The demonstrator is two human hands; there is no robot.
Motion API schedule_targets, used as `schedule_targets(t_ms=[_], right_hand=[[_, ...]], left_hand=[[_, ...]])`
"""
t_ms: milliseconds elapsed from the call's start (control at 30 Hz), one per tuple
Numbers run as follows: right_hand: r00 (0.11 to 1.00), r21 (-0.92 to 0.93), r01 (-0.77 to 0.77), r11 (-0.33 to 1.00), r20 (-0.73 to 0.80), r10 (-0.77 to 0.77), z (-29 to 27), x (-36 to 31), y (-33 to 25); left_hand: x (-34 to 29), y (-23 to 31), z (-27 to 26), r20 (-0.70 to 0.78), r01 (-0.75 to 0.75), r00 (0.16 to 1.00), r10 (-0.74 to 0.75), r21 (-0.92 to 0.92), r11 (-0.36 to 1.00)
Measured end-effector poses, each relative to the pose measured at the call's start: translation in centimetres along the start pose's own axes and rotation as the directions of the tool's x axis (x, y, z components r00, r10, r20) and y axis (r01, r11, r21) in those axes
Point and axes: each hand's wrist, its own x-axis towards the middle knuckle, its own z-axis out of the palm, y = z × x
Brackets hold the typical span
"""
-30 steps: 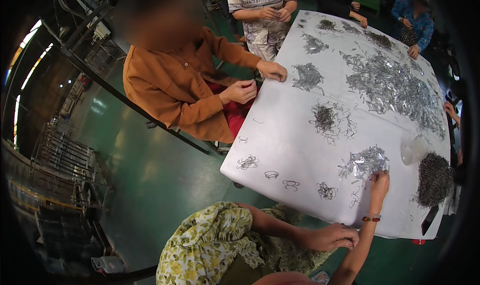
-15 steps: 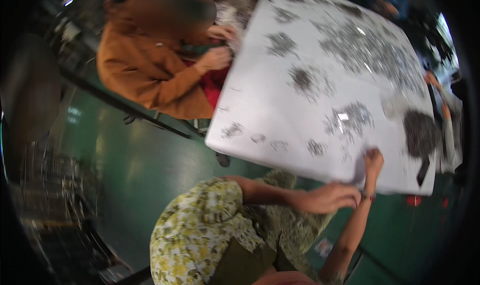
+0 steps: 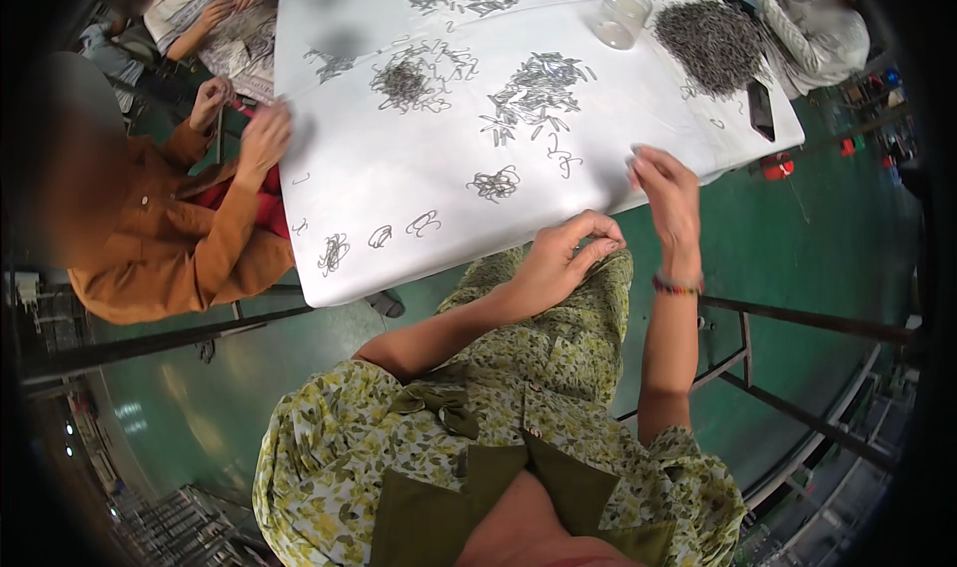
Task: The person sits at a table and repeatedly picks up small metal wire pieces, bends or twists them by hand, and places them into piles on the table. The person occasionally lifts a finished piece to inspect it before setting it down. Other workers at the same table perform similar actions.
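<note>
Near the table's front edge, my left hand is closed, thumb and forefinger pressed together. Anything in that pinch is too small to make out. My right hand, with a beaded bracelet on its wrist, is raised just beyond it to the right. Its fingers are bent, their tips slightly apart, and no held thing shows. Closest to it on the white table lie a few loose bent wire pieces. Left of these is a small heap of wire hooks, and farther back a spread of short grey metal strips.
A dark heap of small metal parts, a clear plastic cup and a black phone occupy the right side. Smaller wire clusters line the front left. A person in an orange jacket works at the left edge.
My view has swung, so the table sits higher and farther left. My right hand has come back from the tabletop toward my left hand's side. The left hand stays low near the edge.
</note>
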Motion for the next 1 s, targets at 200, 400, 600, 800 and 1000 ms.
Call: schedule_targets(t_ms=[200,400,600,800,1000], right_hand=[[0.978,-0.031,0.201,0.979,0.058,-0.199,0.5,-10.4,-4.6],[0.947,-0.199,0.316,0.927,0.004,-0.322,2.4,-11.1,-4.2],[0.915,-0.376,0.375,0.847,0.002,-0.404,2.9,-11.1,-4.1],[0.915,-0.381,0.355,0.854,-0.044,-0.401,2.9,-11.0,-3.5],[0.919,-0.371,0.356,0.858,-0.026,-0.393,3.2,-10.7,-3.7]], left_hand=[[0.7,-0.7,0.7,-0.027,0.004,1.0,-0.007,-0.088,0.996],[1.6,-0.6,1.3,-0.006,-0.031,1.0,0.03,-0.101,0.994],[1.7,-0.3,0.6,-0.007,0.005,1.0,-0.006,-0.101,0.995],[1.6,-0.8,0.6,-0.006,0.009,1.0,-0.01,-0.123,0.992],[1.9,-0.7,0.2,-0.032,0.047,0.998,-0.054,-0.195,0.98]])
